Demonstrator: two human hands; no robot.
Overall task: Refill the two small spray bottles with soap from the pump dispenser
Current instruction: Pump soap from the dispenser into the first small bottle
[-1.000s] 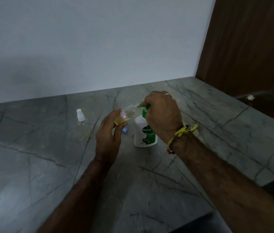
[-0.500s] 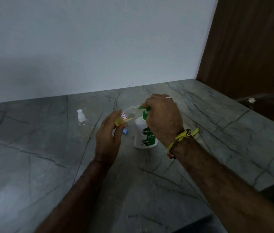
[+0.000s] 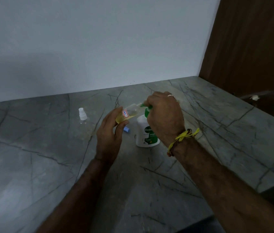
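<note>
Left hand [image 3: 109,137] grips spray bottle [image 3: 129,113] tilted, neck up-right at green pump nozzle [image 3: 143,105]; right hand [image 3: 165,118] closed over pump dispenser [image 3: 147,133].

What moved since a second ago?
Almost nothing. The left hand still tilts the small bottle with its mouth at the green nozzle of the pump dispenser, and the right hand still covers the pump. The other spray bottle and blue cap stayed put.
</note>
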